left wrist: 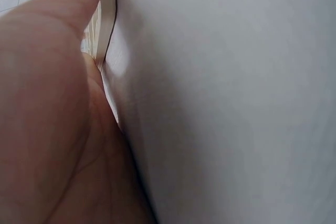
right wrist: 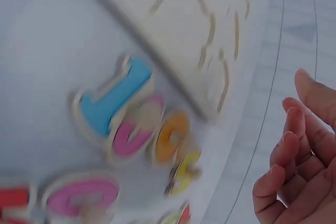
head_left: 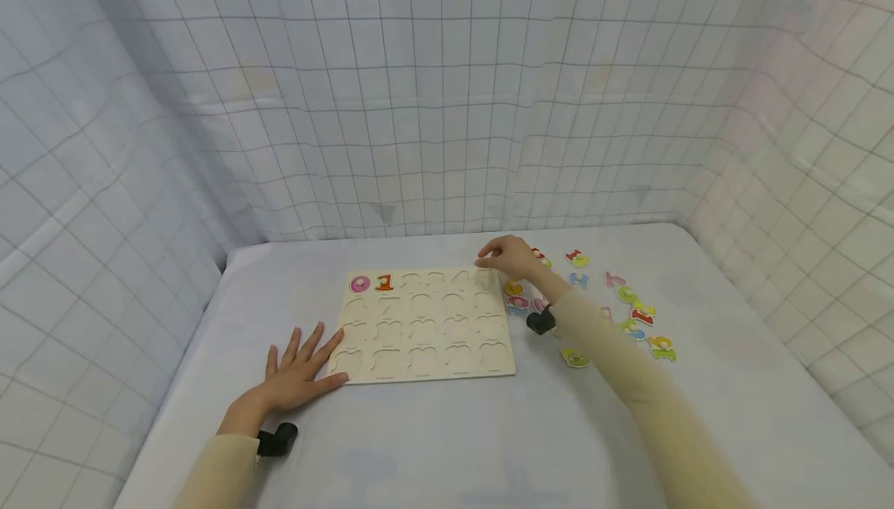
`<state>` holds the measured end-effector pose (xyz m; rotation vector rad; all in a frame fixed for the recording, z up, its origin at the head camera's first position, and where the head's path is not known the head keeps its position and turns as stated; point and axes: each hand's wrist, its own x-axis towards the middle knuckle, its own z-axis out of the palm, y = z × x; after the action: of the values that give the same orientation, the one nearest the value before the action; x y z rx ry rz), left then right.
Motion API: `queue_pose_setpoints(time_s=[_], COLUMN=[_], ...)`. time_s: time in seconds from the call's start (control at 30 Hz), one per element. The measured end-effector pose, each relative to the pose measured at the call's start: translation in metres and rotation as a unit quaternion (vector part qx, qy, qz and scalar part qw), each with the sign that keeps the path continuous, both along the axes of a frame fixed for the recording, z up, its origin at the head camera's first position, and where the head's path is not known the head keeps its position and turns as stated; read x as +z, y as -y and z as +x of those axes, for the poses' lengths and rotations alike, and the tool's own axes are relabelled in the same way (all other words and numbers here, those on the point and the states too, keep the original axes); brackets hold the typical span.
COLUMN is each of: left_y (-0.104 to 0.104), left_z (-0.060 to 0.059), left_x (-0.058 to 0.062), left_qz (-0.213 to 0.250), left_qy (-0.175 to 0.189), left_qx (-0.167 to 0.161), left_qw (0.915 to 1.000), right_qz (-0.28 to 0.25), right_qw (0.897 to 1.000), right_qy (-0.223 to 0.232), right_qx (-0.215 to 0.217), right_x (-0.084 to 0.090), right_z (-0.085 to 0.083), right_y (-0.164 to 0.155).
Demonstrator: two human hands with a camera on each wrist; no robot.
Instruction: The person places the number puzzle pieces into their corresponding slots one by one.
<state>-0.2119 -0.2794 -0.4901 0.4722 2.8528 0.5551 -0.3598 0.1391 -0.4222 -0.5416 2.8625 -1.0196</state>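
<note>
Nearest me, the left hand lies flat on the pale grey tabletop, fingers spread and straight, fingertips touching the near left corner of the light wooden number puzzle board; the left wrist view shows the palm pressed down beside the board's edge, so I read it as steadying the board, holding nothing. The board sits square in front, most of its recesses unfilled; only the pink zero piece and the orange-red one piece are seated, both in the far row at the left. Step in hand, as I judge it: filling the board in order, with the right hand fetching the following piece. The right hand hovers at the board's far right corner, fingers loosely curled; in the right wrist view the fingers hold nothing that I can see. Loose coloured number pieces lie scattered to the right of the board, well apart from the left hand; a blue one-shaped piece, a pink piece and an orange ring-shaped piece lie just beside the board's edge, under the right wrist. Next move calls for picking the right numeral from the scatter and pinching it, then carrying it to the recess next to the orange-red one
</note>
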Motion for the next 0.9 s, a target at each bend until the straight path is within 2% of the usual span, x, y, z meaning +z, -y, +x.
queue_pose_setpoints(time_s=[0.2, 0.4, 0.57, 0.8, 0.9], left_y=[0.001, 0.001, 0.002, -0.006, -0.002], left_z=[-0.001, -0.002, 0.0, 0.006, 0.006], left_x=[0.0, 0.001, 0.002, 0.017, 0.013], left_qz=[0.01, 0.008, 0.008, 0.03, 0.041], left_qy=[0.005, 0.008, 0.008, 0.003, -0.004], left_qx=[-0.005, -0.006, -0.004, -0.008, -0.014], left_qw=[0.9999, 0.9999, 0.9999, 0.9995, 0.9991], right_qz=[0.022, 0.041, 0.058, 0.052, 0.049], right_qw=[0.999, 0.995, 0.989, 0.985, 0.982], right_qy=[0.005, 0.062, 0.107, 0.14, 0.152], right_qx=[-0.028, -0.066, -0.08, -0.084, -0.1], right_x=[-0.002, -0.008, -0.013, -0.027, -0.036], right_z=[0.003, 0.011, 0.015, 0.016, 0.012], right_y=[-0.086, -0.145, -0.161, -0.177, -0.181])
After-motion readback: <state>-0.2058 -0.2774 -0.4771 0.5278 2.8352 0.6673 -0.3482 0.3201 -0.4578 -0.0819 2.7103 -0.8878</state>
